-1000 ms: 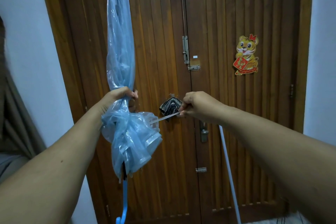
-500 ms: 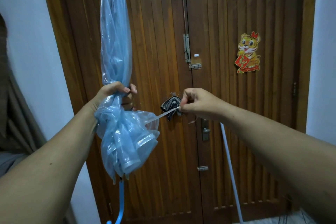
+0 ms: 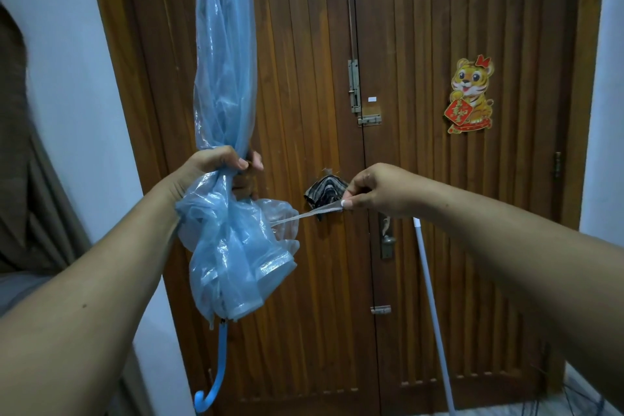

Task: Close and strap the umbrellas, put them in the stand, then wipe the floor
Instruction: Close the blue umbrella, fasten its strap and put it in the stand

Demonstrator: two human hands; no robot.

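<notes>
Umbrella (image 3: 224, 78) is closed, not yet strapped. Left hand (image 3: 216, 165) grip holds the gathered canopy; right hand (image 3: 374, 191) grip pinches the strap (image 3: 304, 213), unwrapped. Stand placement and floor wiping appear to remain.

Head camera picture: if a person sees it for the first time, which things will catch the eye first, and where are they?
First, the translucent light-blue plastic umbrella, folded and held upright left of centre, its curved blue handle low. The left hand grips its bunched canopy, while the right hand at centre pinches the thin clear closing strap, pulled out taut to the right. Behind them, a yellow cartoon tiger sticker stands out at the right on the brown slatted wooden double door.
</notes>
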